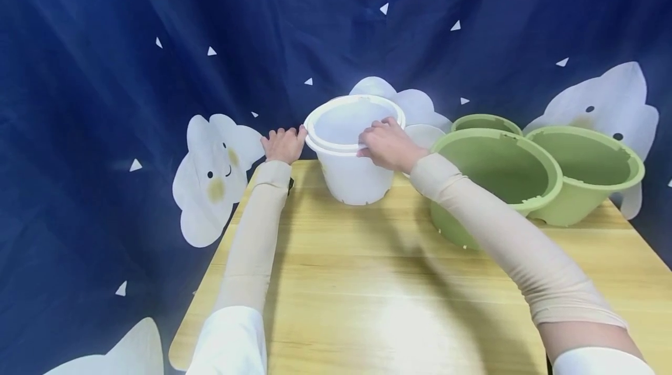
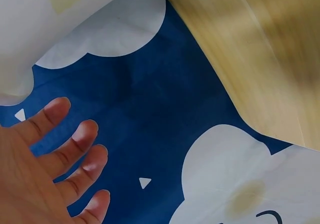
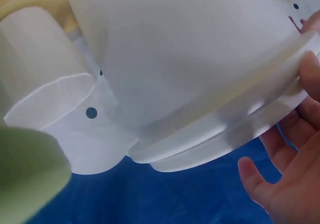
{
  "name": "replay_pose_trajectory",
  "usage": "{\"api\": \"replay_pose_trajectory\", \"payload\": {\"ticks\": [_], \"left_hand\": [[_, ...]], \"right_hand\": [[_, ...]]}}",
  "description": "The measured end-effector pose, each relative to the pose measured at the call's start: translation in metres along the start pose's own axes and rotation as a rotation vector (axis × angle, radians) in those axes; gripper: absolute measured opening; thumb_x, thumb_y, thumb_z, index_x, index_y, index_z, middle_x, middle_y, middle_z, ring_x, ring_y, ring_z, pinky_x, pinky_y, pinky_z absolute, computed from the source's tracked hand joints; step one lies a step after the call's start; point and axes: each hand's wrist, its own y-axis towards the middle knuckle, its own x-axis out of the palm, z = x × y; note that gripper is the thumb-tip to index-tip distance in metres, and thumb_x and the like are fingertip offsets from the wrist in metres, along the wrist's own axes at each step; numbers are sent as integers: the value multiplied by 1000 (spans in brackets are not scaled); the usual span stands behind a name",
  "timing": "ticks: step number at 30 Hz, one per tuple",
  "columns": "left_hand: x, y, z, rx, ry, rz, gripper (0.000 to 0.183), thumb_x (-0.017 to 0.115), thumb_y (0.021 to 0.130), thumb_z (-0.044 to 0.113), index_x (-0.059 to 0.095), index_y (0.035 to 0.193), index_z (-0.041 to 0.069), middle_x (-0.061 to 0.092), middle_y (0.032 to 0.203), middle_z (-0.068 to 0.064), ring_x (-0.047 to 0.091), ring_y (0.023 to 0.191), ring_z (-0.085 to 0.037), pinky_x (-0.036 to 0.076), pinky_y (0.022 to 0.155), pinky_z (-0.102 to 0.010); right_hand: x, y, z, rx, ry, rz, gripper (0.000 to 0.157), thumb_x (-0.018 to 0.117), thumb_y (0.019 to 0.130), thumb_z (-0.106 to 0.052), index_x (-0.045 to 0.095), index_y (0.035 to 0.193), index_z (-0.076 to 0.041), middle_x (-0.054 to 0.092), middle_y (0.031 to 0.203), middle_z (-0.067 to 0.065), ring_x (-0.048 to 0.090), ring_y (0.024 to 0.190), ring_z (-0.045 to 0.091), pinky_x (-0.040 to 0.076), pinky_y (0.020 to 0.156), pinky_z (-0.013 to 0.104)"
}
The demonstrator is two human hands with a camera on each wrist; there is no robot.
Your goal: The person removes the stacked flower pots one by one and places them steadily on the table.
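Two white plastic pots (image 1: 358, 179), one nested in the other, stand upright at the back of the table, their rims (image 3: 220, 139) stacked close together. My right hand (image 1: 388, 144) is at the near right side of the rims, gripping the edge with its thumb outside and its fingers over the top. My left hand (image 1: 284, 144) is beside the rim on the left, its thumb side right at the pot. In the left wrist view its fingers (image 2: 82, 144) are spread and relaxed, with the white pot wall (image 2: 30, 19) above them.
Several green pots, including a large one (image 1: 551, 188) and another (image 1: 625, 156), stand on the right of the wooden table (image 1: 336, 305). A smaller white pot (image 3: 42, 59) is just right of the nested pair. A dark blue curtain (image 1: 294, 19) hangs behind.
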Motion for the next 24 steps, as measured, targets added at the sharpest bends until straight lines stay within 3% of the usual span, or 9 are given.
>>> {"api": "replay_pose_trajectory", "payload": {"ticks": [10, 13, 16, 24], "left_hand": [[-1, -8, 5, -25, 14, -27, 72, 13, 107, 54, 63, 139, 12, 59, 142, -22, 48, 133, -46, 29, 113, -69], [2, -8, 6, -35, 4, -34, 72, 13, 107, 54, 62, 139, 13, 59, 144, -21, 48, 135, -45, 28, 114, -69], [2, -7, 8, -39, -7, -28, 71, 13, 107, 53, 63, 137, 12, 60, 143, -21, 48, 134, -45, 29, 113, -68], [-7, -5, 10, -31, -17, -16, 72, 14, 105, 53, 64, 136, 11, 61, 141, -22, 50, 130, -46, 29, 111, -68]], "right_hand": [[-5, 2, -5, 19, -48, 66, 34, 80, 90, -31, 70, 111, -7, 74, 108, 10, 58, 107, 34, 36, 104, 54], [-9, 4, -3, 31, -35, 68, 28, 80, 89, -25, 72, 109, -8, 76, 109, 9, 58, 107, 33, 34, 107, 55], [-12, 4, 0, -7, -94, 93, 20, 78, 90, -17, 73, 107, -8, 77, 106, 9, 59, 108, 34, 32, 113, 58], [-23, 5, 5, -40, -273, 294, 16, 72, 94, -17, 70, 102, -3, 76, 98, 14, 58, 107, 34, 31, 116, 58]]}}
